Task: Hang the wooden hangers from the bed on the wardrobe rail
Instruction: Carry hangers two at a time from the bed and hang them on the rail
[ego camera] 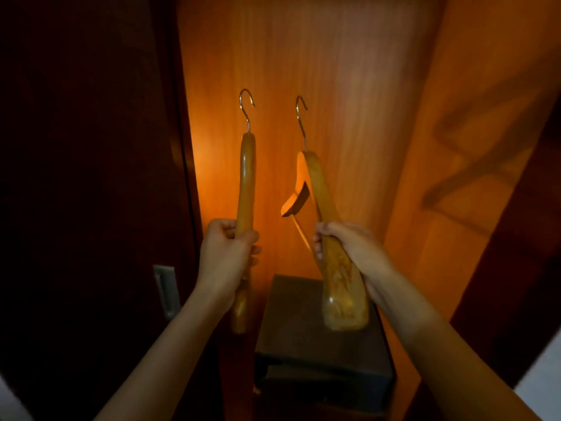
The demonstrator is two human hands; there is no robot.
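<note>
I hold two wooden hangers upright inside the open wardrobe. My left hand (226, 256) grips the left hanger (246, 180) round its lower arm; I see it edge-on, its metal hook (246, 104) pointing up. My right hand (349, 247) grips the right hanger (318, 183) at its near shoulder, its crossbar and far arm showing to the left, its hook (301, 117) also pointing up. The two hangers stay apart. No wardrobe rail is in view.
The orange wooden back panel (318, 71) of the wardrobe fills the middle. A dark sliding door with a metal recessed handle (165, 291) stands at the left. A dark box-like safe (318, 344) sits low in the wardrobe under my hands. The right side panel (485, 147) carries hanger shadows.
</note>
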